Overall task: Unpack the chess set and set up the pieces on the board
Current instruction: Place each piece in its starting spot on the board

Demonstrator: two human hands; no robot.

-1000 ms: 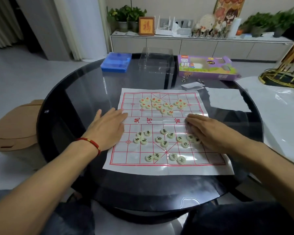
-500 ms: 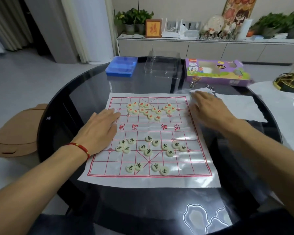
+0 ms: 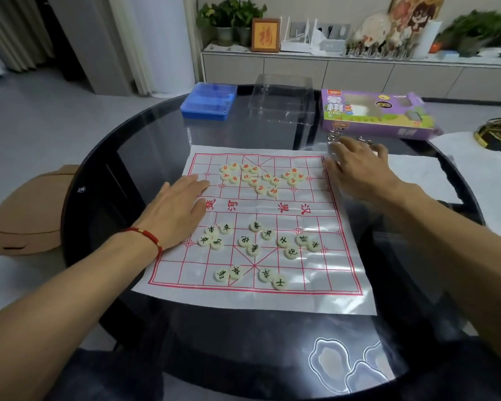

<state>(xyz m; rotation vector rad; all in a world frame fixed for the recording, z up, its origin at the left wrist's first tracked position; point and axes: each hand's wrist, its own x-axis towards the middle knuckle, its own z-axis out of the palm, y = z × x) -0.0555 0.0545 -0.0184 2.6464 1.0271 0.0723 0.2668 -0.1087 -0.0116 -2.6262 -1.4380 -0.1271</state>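
Observation:
A white paper board (image 3: 342, 273) with a red grid lies spread on the round dark glass table (image 3: 104, 180). Several cream discs with red characters (image 3: 261, 180) are bunched on its far half. Several with black characters (image 3: 255, 244) are scattered on the near half. My left hand (image 3: 177, 209) rests flat, fingers straight, on the board's left edge near the river line. My right hand (image 3: 356, 166) lies spread over the board's far right corner, palm down, holding nothing.
At the table's far side stand a blue plastic case (image 3: 209, 101), a clear plastic tray (image 3: 281, 99) and the purple game box (image 3: 376, 114). White sheets (image 3: 411, 175) lie to the right. A brown chair (image 3: 23, 218) sits left of the table.
My right hand slid from the board's middle right up to its far right corner. The left hand stayed pressed on the left edge. The view shifted closer.

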